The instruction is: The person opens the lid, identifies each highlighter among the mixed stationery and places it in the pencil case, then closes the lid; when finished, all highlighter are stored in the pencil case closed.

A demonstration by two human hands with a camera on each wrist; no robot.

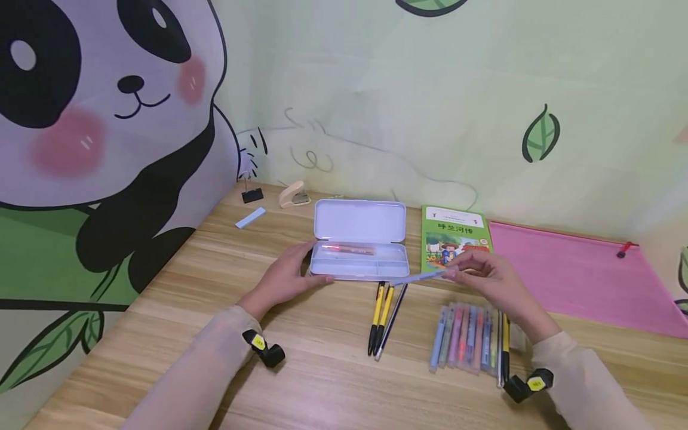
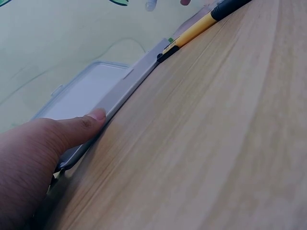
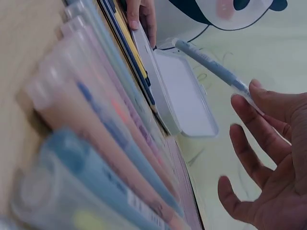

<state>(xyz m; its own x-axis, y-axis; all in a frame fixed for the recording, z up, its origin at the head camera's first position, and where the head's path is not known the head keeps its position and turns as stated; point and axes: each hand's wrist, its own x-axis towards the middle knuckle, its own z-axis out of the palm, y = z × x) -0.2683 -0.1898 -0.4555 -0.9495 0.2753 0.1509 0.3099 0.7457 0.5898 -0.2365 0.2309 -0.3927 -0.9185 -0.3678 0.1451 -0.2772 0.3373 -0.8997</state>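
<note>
My left hand [image 1: 285, 276] holds the left end of an open pale lilac pencil case [image 1: 360, 221], its thumb along the front wall. Inside the case's back compartment lies one pinkish pen [image 1: 349, 249]. Between thumb and forefinger, my right hand [image 1: 493, 282] pinches a blue pen [image 1: 421, 277] by one end, the other fingers spread apart in the right wrist view. The pen points left, over the case's front right corner in the head view. Just before the case lie two yellow-and-black pens [image 1: 379, 316] and a dark slim pencil [image 1: 391, 322].
A row of several coloured pens [image 1: 464, 337] lies below the right hand. Behind it are a green book [image 1: 451, 230] and a pink zip pouch [image 1: 575, 275]. A beige stapler [image 1: 294, 194], a black binder clip [image 1: 252, 195] and a light blue strip [image 1: 250, 218] are at the back left.
</note>
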